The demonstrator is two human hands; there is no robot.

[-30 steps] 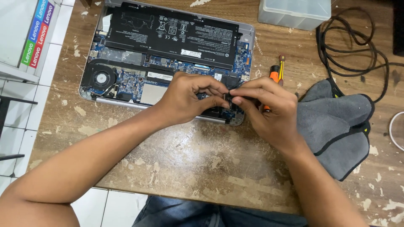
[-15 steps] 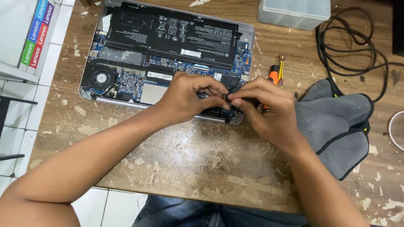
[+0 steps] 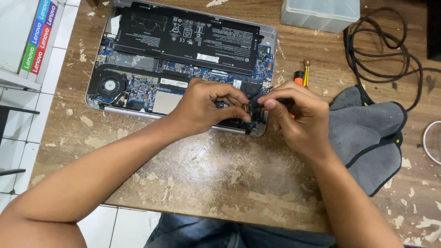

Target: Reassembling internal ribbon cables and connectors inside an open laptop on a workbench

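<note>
White tiles and a pale box [image 3: 18,41] with coloured stripes on its edge fill the far left, beside a worn wooden table [image 3: 193,179] with flaking paint. On the table lies an opened silver laptop [image 3: 183,64], its bottom cover off, long axis running left to right across the bench. Inside its shell sit a round cooling fan [image 3: 109,86] at the left, blue circuit boards in the middle, and a long black battery [image 3: 188,34] along the far edge.

The left hand [image 3: 206,108] rests on the laptop's near right part, thumb and forefinger pressed together in a pinch on a small dark part [image 3: 251,106] at the near right corner. The right hand [image 3: 298,119] meets it from the other side, fingers curled and pinching the same part; what the piece is cannot be told.

Just behind the right hand an orange-handled screwdriver [image 3: 303,73] lies pointing away from the person. A clear plastic box [image 3: 321,14] stands at the far edge; its contents cannot be made out. Further right lie a grey cloth [image 3: 367,133] and a coiled black cable [image 3: 381,50].
</note>
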